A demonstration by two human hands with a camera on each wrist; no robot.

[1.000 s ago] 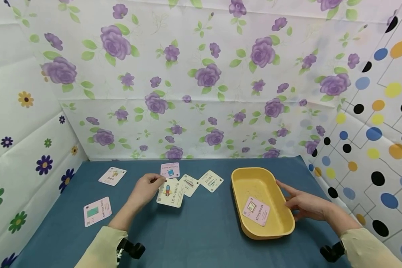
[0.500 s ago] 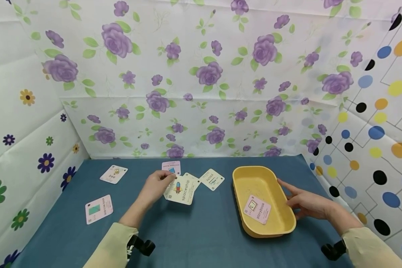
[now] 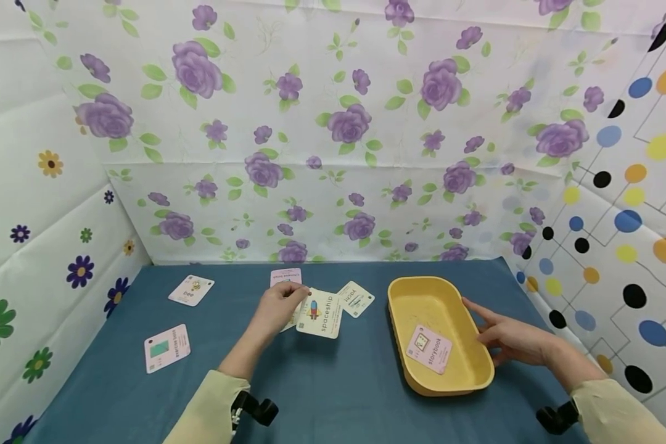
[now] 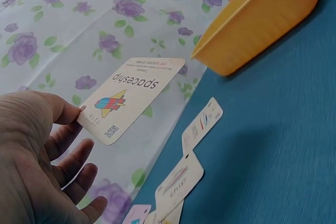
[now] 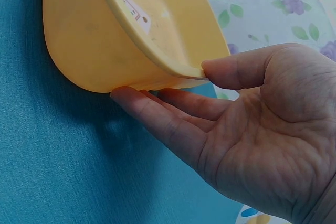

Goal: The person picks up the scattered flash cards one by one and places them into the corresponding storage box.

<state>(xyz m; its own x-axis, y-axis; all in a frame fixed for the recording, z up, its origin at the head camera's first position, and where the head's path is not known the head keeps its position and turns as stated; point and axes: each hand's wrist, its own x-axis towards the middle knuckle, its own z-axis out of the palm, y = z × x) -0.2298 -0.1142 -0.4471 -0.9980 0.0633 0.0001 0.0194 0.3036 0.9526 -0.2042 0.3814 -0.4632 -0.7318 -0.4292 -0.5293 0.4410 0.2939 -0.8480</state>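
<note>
Between thumb and forefinger, my left hand (image 3: 276,308) pinches a white "spaceship" card (image 3: 319,313) by its edge, over the middle of the table. The left wrist view shows the card's rocket picture, with the other fingers loosely bent below it. My right hand (image 3: 513,339) holds the side of a yellow plastic tub (image 3: 474,364), its thumb (image 5: 231,71) on the rim and its fingers against the outer wall. Inside the tub lies a pink "storybook" card (image 3: 430,349). Beneath the held card, a "ship" card (image 4: 179,184) overlaps its neighbours and is mostly hidden in the head view.
A "yacht" card (image 3: 356,300) lies just right of the held card, and a pink "Chinese book" card (image 3: 285,276) behind my left hand. Farther left are a "bee" card (image 3: 192,290) and an "exercise book" card (image 3: 167,349). Patterned cloth walls (image 3: 311,203) enclose the blue table (image 3: 333,407).
My left hand has moved to the right with the spaceship card, which now covers the ship card in the head view. The right hand stays at the tub.
</note>
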